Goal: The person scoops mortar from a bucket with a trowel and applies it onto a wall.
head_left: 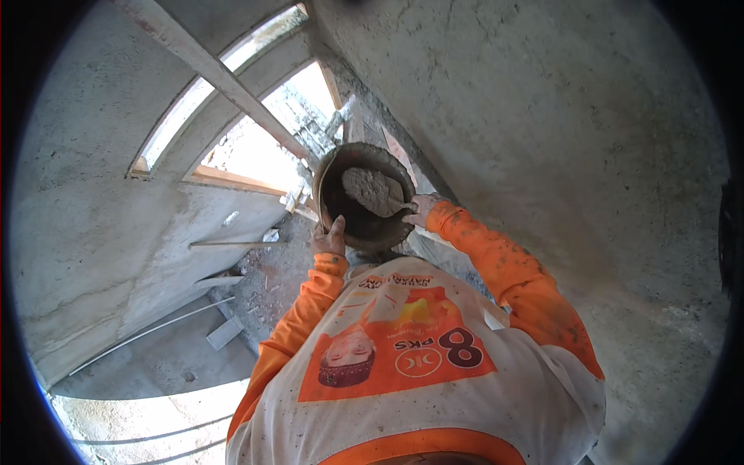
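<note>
The left hand grasps the rim of the bucket, thumb lapping over the edge; the bucket sits between both sets of fingers. The right hand seems to grip the handle of a trowel, its blade just left of those fingers and loaded with mortar. To work cleanly, the left fingers should steady the rim, while the right keep the blade level and lift smoothly.

A head-worn fisheye looks steeply down past the shirt — very near below. The bucket sits farther off, near mid-view; walls bend around.
</note>
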Demonstrator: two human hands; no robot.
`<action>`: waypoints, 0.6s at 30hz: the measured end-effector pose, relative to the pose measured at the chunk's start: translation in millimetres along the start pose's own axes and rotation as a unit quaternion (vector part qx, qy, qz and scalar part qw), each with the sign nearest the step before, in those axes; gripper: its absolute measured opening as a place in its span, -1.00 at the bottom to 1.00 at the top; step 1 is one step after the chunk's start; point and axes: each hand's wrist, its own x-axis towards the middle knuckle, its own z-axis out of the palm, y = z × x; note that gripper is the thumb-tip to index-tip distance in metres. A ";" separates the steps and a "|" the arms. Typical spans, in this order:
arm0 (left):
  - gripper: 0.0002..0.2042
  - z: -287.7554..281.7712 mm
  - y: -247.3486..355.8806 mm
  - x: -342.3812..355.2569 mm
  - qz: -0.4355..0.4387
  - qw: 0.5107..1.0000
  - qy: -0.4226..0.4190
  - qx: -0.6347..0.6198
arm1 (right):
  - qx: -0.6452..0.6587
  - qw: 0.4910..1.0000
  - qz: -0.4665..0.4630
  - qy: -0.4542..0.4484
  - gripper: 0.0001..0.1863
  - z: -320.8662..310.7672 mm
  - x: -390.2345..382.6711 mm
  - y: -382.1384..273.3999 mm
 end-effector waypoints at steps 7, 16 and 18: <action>-0.61 -7.0 -30.1 23.0 -0.069 0.982 0.045 -0.170 | -0.055 0.981 0.017 0.187 -0.62 -88.5 24.9 -66.7; -0.62 -47.9 -36.3 38.4 -0.118 0.947 0.075 -0.288 | 0.047 0.910 -0.412 0.019 -0.65 -209.6 -38.1 -169.7; -0.63 -51.4 -43.3 43.5 -0.117 0.947 0.102 -0.281 | 0.145 0.919 -0.342 -0.133 -0.69 -228.2 -21.0 -162.7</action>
